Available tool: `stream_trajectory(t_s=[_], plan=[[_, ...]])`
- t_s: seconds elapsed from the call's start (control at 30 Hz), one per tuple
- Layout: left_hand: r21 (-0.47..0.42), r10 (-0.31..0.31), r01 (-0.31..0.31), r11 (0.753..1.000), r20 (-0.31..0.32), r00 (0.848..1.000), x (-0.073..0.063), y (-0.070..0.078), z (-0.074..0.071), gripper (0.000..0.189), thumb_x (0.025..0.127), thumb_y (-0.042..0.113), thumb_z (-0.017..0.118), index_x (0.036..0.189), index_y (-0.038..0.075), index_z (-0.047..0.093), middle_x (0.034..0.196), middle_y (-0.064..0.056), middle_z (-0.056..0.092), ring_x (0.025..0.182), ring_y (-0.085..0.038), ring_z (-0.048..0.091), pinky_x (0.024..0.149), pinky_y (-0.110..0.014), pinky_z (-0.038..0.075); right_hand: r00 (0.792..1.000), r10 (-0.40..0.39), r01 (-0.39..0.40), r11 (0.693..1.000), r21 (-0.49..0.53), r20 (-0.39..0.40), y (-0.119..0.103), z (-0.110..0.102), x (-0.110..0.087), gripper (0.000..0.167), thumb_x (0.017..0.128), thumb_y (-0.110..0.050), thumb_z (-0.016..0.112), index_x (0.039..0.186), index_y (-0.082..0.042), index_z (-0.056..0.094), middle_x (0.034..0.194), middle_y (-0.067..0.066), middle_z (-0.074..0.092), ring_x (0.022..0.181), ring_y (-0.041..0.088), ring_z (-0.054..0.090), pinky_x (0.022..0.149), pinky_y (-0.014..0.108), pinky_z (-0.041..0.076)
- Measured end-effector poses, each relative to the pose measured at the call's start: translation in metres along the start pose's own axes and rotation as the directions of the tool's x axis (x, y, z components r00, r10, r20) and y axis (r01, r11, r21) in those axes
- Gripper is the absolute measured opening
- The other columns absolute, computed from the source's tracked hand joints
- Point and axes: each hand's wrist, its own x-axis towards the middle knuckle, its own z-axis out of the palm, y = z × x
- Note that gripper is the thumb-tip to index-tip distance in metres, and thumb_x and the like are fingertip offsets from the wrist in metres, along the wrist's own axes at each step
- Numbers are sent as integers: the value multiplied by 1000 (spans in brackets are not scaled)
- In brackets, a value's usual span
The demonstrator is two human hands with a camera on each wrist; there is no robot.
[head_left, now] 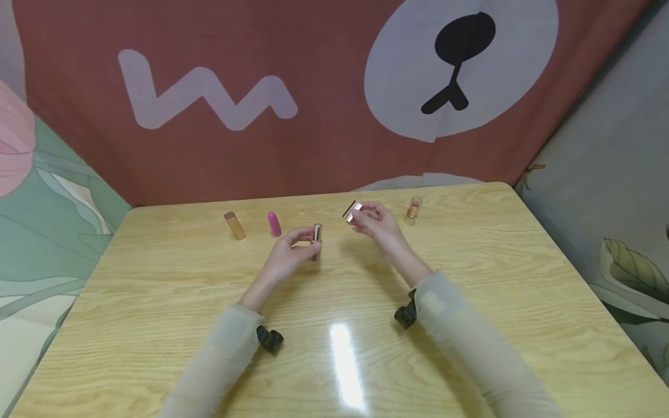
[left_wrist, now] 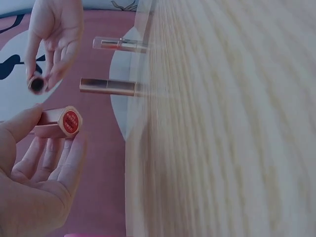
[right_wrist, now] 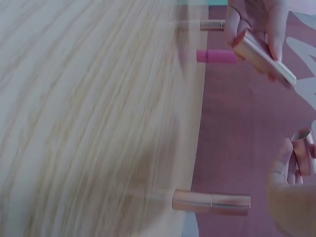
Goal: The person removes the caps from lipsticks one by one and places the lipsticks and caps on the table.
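My left hand (head_left: 290, 253) grips a rose-gold lipstick tube (right_wrist: 261, 57) above the table. A round red label (left_wrist: 72, 121) shows on the end of this tube in the left wrist view. To its right, my right hand (head_left: 384, 227) pinches a short, shiny rose-gold lipstick cap (head_left: 352, 213). The cap's dark hollow end (left_wrist: 36, 85) is visible in the left wrist view. Cap and tube are apart.
On the wooden table (head_left: 172, 302) stand a gold lipstick (head_left: 234, 226) and a pink lipstick (head_left: 274, 224) at the left. A clear-capped lipstick (head_left: 413, 211) stands at the right. Another rose-gold lipstick (right_wrist: 211, 202) stands near my right hand, hidden in the head view.
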Motion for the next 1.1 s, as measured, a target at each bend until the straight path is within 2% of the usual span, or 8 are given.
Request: stream_trajectory(t_s=[0.2, 0.3, 0.43, 0.67, 0.9, 1.1], plan=[[4, -2, 3, 1000, -17, 1000, -1, -2, -9, 45, 93, 16, 62, 134, 1, 50, 126, -20, 56, 99, -20, 64, 82, -30, 57, 999, -31, 32, 999, -33, 12, -4, -13, -3, 26, 95, -4, 54, 119, 0, 45, 91, -6, 58, 79, 3, 64, 77, 19, 56], [23, -14, 15, 1000, -31, 999, -3, -3, -15, 46, 93, 17, 62, 134, 2, 50, 127, -19, 56, 101, -21, 65, 83, -30, 56, 999, -38, 39, 995, -87, 13, -7, -20, -4, 24, 95, -6, 54, 118, -2, 46, 93, -7, 58, 81, 1, 63, 80, 21, 56], [46, -21, 24, 999, -52, 998, -6, -5, -25, 46, 93, 19, 62, 135, 3, 49, 127, -19, 56, 106, -24, 64, 83, -25, 55, 999, -42, 42, 985, -167, 2, -12, -29, -5, 30, 96, -11, 55, 123, -1, 45, 99, -6, 56, 85, -1, 60, 84, 23, 54], [83, -39, 44, 996, -59, 998, -12, -7, -42, 48, 94, 24, 61, 136, 6, 48, 130, -17, 54, 117, -30, 58, 90, -28, 51, 998, -58, 54, 968, -244, -10, -17, -45, -6, 30, 94, -11, 59, 122, -3, 48, 99, -10, 58, 87, -3, 59, 83, 19, 54], [93, -39, 48, 994, -93, 995, -16, -13, -56, 50, 94, 21, 62, 138, 3, 46, 133, -20, 54, 117, -30, 58, 86, -21, 50, 999, -48, 41, 955, -295, -17, -18, -61, -10, 32, 93, -11, 60, 122, -5, 48, 100, -16, 57, 89, -3, 59, 82, 16, 52], [103, -64, 74, 992, -103, 993, -22, -17, -68, 50, 94, 22, 61, 138, 4, 46, 136, -19, 52, 121, -32, 55, 91, -24, 50, 998, -63, 54, 937, -344, -13, -18, -78, -14, 33, 93, -14, 62, 121, -6, 48, 100, -22, 57, 91, -4, 58, 82, 13, 51]])
